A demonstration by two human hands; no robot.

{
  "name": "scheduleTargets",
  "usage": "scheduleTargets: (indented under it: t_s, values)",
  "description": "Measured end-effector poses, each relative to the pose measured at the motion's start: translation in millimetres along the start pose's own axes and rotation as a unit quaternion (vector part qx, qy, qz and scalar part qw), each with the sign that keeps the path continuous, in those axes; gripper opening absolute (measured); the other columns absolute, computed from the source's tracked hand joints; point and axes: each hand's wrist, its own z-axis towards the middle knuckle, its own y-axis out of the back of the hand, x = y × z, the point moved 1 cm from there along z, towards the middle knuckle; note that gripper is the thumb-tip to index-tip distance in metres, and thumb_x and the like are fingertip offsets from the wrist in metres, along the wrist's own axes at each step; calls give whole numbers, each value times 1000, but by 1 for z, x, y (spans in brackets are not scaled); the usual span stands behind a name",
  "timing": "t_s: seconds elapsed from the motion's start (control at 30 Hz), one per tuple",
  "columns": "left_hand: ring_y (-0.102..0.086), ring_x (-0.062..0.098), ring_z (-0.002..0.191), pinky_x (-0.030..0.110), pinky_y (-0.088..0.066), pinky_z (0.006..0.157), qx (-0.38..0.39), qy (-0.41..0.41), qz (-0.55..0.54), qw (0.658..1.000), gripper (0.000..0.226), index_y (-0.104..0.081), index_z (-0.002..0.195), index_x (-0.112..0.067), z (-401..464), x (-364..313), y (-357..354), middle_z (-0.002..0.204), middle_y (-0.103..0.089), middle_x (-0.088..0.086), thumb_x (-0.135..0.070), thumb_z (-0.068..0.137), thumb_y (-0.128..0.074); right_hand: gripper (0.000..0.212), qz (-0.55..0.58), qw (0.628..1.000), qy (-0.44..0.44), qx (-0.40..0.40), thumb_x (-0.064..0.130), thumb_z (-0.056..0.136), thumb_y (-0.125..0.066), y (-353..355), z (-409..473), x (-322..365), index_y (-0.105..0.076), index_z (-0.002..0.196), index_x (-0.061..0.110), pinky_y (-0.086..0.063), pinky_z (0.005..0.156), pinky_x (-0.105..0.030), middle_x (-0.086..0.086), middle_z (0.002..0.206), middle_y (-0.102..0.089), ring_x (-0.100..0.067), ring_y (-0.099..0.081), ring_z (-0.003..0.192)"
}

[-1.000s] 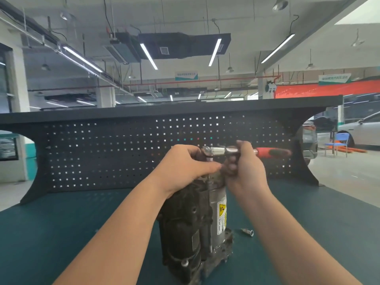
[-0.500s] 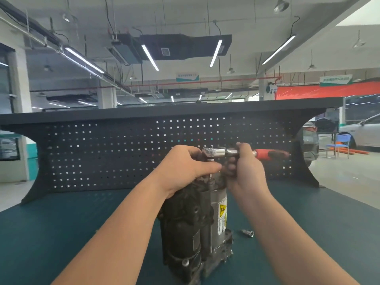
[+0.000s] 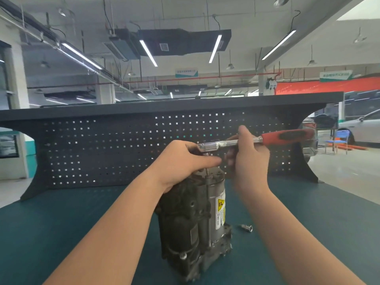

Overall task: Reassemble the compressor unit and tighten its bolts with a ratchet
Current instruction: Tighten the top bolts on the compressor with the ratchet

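The dark compressor unit (image 3: 193,219) stands upright on the green bench top, with a yellow warning label on its grey cylinder. A ratchet (image 3: 257,139) with a chrome shaft and red handle lies level above the unit's top, its head over a thin bit that reaches down to the unit. My left hand (image 3: 185,161) grips the ratchet head and the bit from above, thumb pointing right. My right hand (image 3: 248,157) holds the chrome shaft just left of the red grip. The bolt under the bit is hidden by my fingers.
A small silver socket (image 3: 247,228) lies on the green mat (image 3: 61,233) right of the compressor's base. A black perforated back panel (image 3: 102,151) closes the bench's far side. Beyond it are a workshop floor, a blue chair (image 3: 337,138) and a parked white car.
The red handle has swung slightly away and upward with my right hand. My left hand stays on the ratchet head. The compressor has not moved.
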Motion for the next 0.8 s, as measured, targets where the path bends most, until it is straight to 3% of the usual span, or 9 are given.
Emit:
scheduleTargets:
  t_s: [0.13,0.2,0.3,0.43,0.6,0.73,0.8]
  values:
    - [-60,-3,54,7,-43,52,76,-22,3,997,15,-75,88,-18,0,-2,11,61,-69,-13,-23,75,-80,46,84,991,-102,29,27,94,-55,0,7,-8,-61,49,18,-31,38,-19,3,42,-43,-10,-34,33]
    - [-64,2,57,8,-44,54,103,-20,51,993,21,-75,80,-20,0,-1,20,64,-71,-8,-39,70,-76,42,104,987,-122,33,26,95,-54,0,8,-10,-59,54,17,-30,36,-17,3,42,-43,-9,-33,31]
    - [-65,11,63,16,-50,62,85,-20,84,993,36,-74,72,-19,-1,6,20,69,-73,1,-55,70,-72,32,113,981,-153,30,24,95,-54,0,13,-11,-52,66,12,-28,36,-16,4,42,-43,-8,-31,31]
    - [-61,13,54,18,-48,57,63,-32,91,993,29,-71,72,-15,-2,9,10,59,-68,0,-40,86,-70,29,123,972,-199,23,23,95,-55,1,15,-12,-47,68,14,-23,37,-17,5,42,-41,-7,-29,31]
    - [-59,6,49,11,-43,50,39,-17,161,986,38,-68,69,-20,1,7,5,57,-67,-6,-55,82,-61,34,85,991,-102,-13,29,93,-56,3,9,-8,-55,63,15,-29,38,-17,5,42,-43,-8,-34,34]
    - [-59,3,50,10,-42,49,25,-12,140,990,67,-70,75,-16,-3,4,6,61,-70,-5,-80,61,-59,40,55,998,-10,-41,31,92,-54,-1,-4,-4,-61,57,15,-36,45,-24,1,43,-46,-13,-41,40]
    - [-57,0,49,8,-39,48,13,-2,148,989,69,-68,69,-16,-4,3,5,63,-71,-3,-83,55,-57,38,33,994,79,-72,31,90,-53,-5,-11,-2,-57,59,9,-38,43,-21,0,45,-47,-14,-45,41]
